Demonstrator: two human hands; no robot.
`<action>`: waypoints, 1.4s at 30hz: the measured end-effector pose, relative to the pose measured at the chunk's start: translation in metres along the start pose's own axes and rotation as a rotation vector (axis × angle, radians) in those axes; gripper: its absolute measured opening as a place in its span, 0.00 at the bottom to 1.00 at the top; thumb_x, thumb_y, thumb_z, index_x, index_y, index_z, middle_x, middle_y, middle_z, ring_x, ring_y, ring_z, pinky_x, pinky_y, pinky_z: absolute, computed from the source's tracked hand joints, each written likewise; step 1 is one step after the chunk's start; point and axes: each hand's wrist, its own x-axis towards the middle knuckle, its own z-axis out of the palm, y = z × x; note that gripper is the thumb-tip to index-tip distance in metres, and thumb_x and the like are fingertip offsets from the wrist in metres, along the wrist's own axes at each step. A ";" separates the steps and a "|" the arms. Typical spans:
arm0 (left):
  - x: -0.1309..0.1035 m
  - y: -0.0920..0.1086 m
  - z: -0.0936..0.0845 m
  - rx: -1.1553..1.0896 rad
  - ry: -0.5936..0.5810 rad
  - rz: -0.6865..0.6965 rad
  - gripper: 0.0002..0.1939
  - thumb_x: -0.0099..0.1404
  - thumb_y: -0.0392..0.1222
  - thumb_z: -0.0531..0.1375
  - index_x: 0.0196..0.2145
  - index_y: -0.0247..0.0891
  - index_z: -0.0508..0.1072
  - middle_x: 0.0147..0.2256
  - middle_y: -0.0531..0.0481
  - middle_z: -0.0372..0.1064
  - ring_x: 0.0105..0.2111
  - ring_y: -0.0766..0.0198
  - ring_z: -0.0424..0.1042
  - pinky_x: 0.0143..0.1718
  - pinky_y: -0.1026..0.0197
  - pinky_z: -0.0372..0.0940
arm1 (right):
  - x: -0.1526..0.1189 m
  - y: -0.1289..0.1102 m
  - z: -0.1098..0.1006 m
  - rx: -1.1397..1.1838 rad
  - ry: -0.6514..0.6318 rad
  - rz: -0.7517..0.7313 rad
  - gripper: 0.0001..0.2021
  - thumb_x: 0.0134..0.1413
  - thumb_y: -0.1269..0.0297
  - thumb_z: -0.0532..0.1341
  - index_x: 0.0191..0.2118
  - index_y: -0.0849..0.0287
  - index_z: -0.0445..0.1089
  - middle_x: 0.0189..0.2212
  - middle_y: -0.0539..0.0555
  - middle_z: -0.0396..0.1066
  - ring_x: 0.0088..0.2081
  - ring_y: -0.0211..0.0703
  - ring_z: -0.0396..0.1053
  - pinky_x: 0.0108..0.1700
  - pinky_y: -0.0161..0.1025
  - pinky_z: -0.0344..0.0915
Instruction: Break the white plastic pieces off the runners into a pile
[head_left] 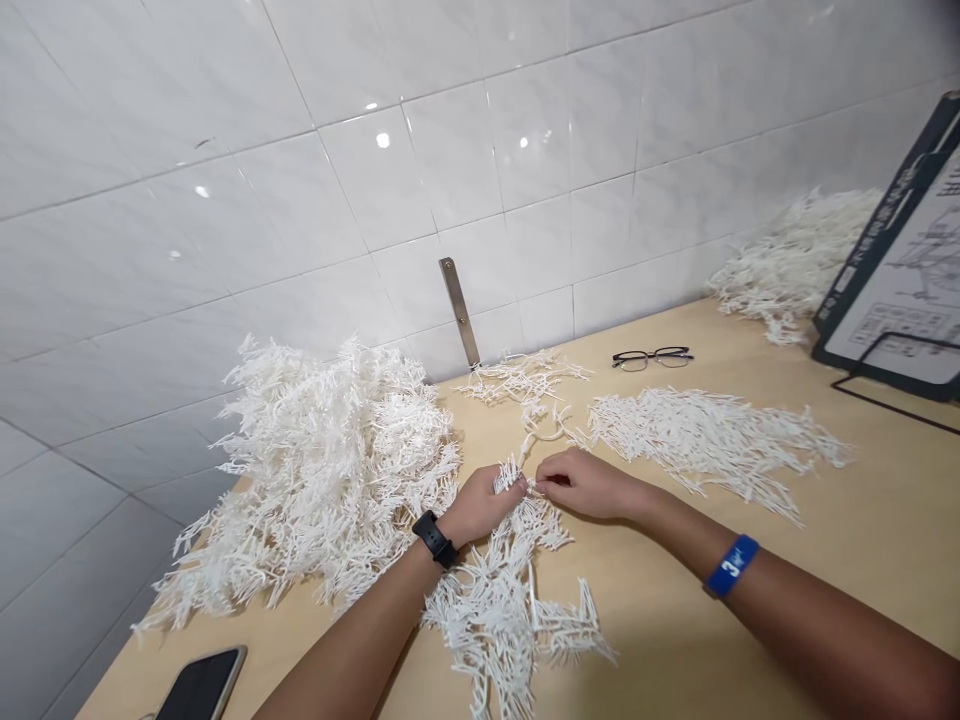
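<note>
My left hand (pixel 484 503), with a black watch at the wrist, is closed on a bunch of white branching strands near the middle of the table. Close against it on the right, my right hand (pixel 574 482) pinches at the same strands, its fingers curled; a blue band is on that forearm. Beneath and in front of my hands lies a tangle of white branched pieces (pixel 495 610). A large heap of similar white pieces (pixel 337 450) rises to the left. Beyond my hands are a few thin bare strands (pixel 517 378), and a flat pile of loose white sticks (pixel 705 435) lies to the right.
Black-framed glasses (pixel 652 359) lie near the tiled wall (pixel 525 240). A phone (pixel 201 686) is at the front left edge of the wooden table (pixel 847 510). At the right stand a dark-framed board (pixel 900 270) and another white heap (pixel 795 255). A metal strip (pixel 459 312) is against the wall.
</note>
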 end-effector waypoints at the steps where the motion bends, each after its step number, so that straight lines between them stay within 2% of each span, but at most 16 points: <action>1: 0.000 0.000 0.000 0.015 -0.007 0.012 0.19 0.65 0.53 0.54 0.26 0.35 0.65 0.24 0.54 0.60 0.27 0.67 0.58 0.31 0.66 0.56 | 0.000 -0.001 0.001 -0.039 0.010 0.001 0.11 0.54 0.69 0.54 0.23 0.59 0.69 0.21 0.49 0.66 0.25 0.36 0.59 0.30 0.34 0.52; 6: 0.000 -0.002 0.000 0.071 -0.022 0.070 0.17 0.66 0.51 0.53 0.28 0.35 0.67 0.26 0.53 0.63 0.29 0.66 0.60 0.33 0.65 0.58 | 0.001 -0.009 -0.001 -0.248 0.093 0.014 0.09 0.49 0.71 0.55 0.20 0.59 0.64 0.20 0.49 0.64 0.24 0.36 0.55 0.28 0.35 0.46; 14: 0.002 0.000 0.001 0.095 -0.005 0.061 0.15 0.66 0.49 0.52 0.28 0.35 0.65 0.26 0.54 0.61 0.29 0.66 0.59 0.33 0.65 0.57 | 0.002 -0.017 -0.002 -0.448 0.157 0.059 0.10 0.52 0.69 0.55 0.22 0.59 0.67 0.24 0.53 0.70 0.25 0.38 0.61 0.28 0.37 0.43; 20: 0.002 0.002 0.001 0.055 0.016 0.004 0.17 0.65 0.51 0.52 0.25 0.36 0.62 0.24 0.54 0.57 0.27 0.67 0.56 0.29 0.65 0.53 | 0.006 -0.020 0.001 -0.517 0.218 0.098 0.11 0.53 0.70 0.54 0.22 0.59 0.67 0.24 0.53 0.71 0.26 0.38 0.62 0.29 0.37 0.44; 22: 0.000 0.000 0.001 0.040 -0.003 0.001 0.16 0.64 0.51 0.53 0.26 0.36 0.63 0.24 0.54 0.58 0.27 0.67 0.56 0.30 0.65 0.54 | 0.004 -0.012 -0.010 -0.533 0.288 0.196 0.11 0.54 0.69 0.53 0.23 0.58 0.66 0.24 0.53 0.71 0.25 0.39 0.62 0.28 0.37 0.44; 26: -0.003 -0.004 0.003 0.005 0.030 -0.025 0.17 0.64 0.52 0.54 0.26 0.36 0.63 0.25 0.55 0.58 0.27 0.68 0.57 0.31 0.65 0.54 | -0.006 0.019 -0.052 -0.541 0.506 0.547 0.12 0.56 0.65 0.52 0.25 0.57 0.66 0.24 0.53 0.70 0.25 0.41 0.61 0.27 0.37 0.45; 29: -0.002 -0.004 0.004 -0.039 0.088 -0.060 0.18 0.64 0.53 0.54 0.25 0.36 0.62 0.24 0.55 0.58 0.26 0.67 0.57 0.30 0.65 0.54 | -0.012 0.036 -0.076 -0.539 0.461 0.751 0.13 0.56 0.60 0.52 0.24 0.56 0.67 0.23 0.54 0.69 0.25 0.44 0.61 0.26 0.37 0.45; 31: 0.000 -0.003 0.004 -0.051 0.125 -0.063 0.18 0.63 0.53 0.54 0.25 0.36 0.63 0.24 0.55 0.58 0.27 0.67 0.57 0.31 0.64 0.54 | -0.013 0.039 -0.079 -0.532 0.402 0.816 0.16 0.57 0.57 0.52 0.23 0.57 0.68 0.24 0.56 0.70 0.26 0.45 0.63 0.27 0.38 0.47; 33: 0.001 -0.004 0.004 -0.053 0.173 -0.058 0.17 0.63 0.52 0.54 0.25 0.35 0.64 0.25 0.54 0.61 0.28 0.66 0.59 0.31 0.64 0.55 | -0.012 0.036 -0.072 -0.524 0.407 0.781 0.18 0.59 0.56 0.50 0.24 0.57 0.69 0.25 0.58 0.72 0.28 0.47 0.66 0.28 0.38 0.49; 34: 0.001 -0.004 0.003 -0.052 0.199 -0.060 0.17 0.64 0.51 0.54 0.26 0.35 0.65 0.25 0.53 0.62 0.28 0.66 0.60 0.32 0.64 0.55 | -0.011 0.034 -0.065 -0.507 0.431 0.712 0.18 0.60 0.57 0.50 0.25 0.58 0.70 0.27 0.58 0.73 0.29 0.48 0.67 0.29 0.38 0.52; 36: 0.002 -0.005 0.003 -0.043 0.254 -0.080 0.16 0.63 0.50 0.54 0.27 0.35 0.66 0.26 0.52 0.63 0.29 0.65 0.61 0.33 0.63 0.56 | -0.007 0.031 -0.049 -0.400 0.479 0.508 0.17 0.62 0.60 0.49 0.32 0.58 0.73 0.32 0.59 0.75 0.35 0.48 0.70 0.33 0.39 0.57; 38: 0.003 -0.006 0.002 -0.027 0.313 -0.107 0.15 0.63 0.49 0.54 0.27 0.35 0.67 0.26 0.51 0.66 0.30 0.63 0.63 0.34 0.62 0.57 | -0.002 0.031 -0.031 -0.192 0.489 0.330 0.15 0.61 0.64 0.50 0.42 0.59 0.74 0.40 0.59 0.76 0.41 0.47 0.72 0.41 0.38 0.63; 40: 0.003 -0.006 0.001 -0.005 0.363 -0.128 0.14 0.63 0.49 0.54 0.27 0.35 0.67 0.27 0.51 0.67 0.30 0.63 0.64 0.35 0.61 0.58 | 0.004 0.036 -0.015 0.026 0.446 0.286 0.16 0.60 0.67 0.51 0.49 0.60 0.71 0.45 0.59 0.76 0.44 0.45 0.72 0.46 0.39 0.65; 42: 0.004 -0.004 0.000 0.015 0.383 -0.139 0.14 0.63 0.49 0.54 0.27 0.35 0.68 0.27 0.50 0.68 0.30 0.62 0.64 0.36 0.61 0.59 | 0.010 0.045 -0.006 0.183 0.428 0.331 0.18 0.59 0.69 0.51 0.52 0.60 0.69 0.49 0.60 0.74 0.44 0.44 0.73 0.48 0.40 0.67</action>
